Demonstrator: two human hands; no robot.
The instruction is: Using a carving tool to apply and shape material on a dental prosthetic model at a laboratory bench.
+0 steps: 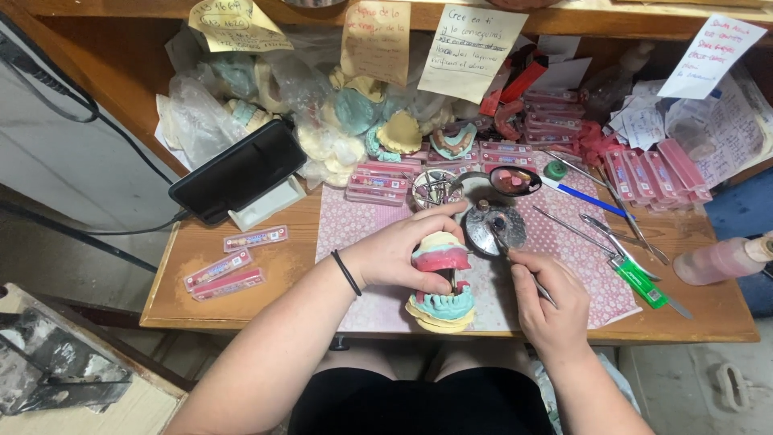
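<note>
My left hand [394,254] grips a dental model [441,283], a hinged pair of plaster casts with pink and teal wax gums, held open above the near table edge. A black band circles that wrist. My right hand [547,302] holds a thin metal instrument [515,258] like a pen. Its tip reaches up toward a small round metal dish [483,229] just behind the model. A metal spoon [515,180] with pink wax in it lies beyond the dish.
A pink patterned mat [354,217] covers the wooden table [241,274]. A black phone [237,169] leans on a white stand at left. Pink tooth strips [225,270], several metal tools [620,234], a green lighter [640,282], a pink bottle [717,259], and bagged casts [338,121] surround it.
</note>
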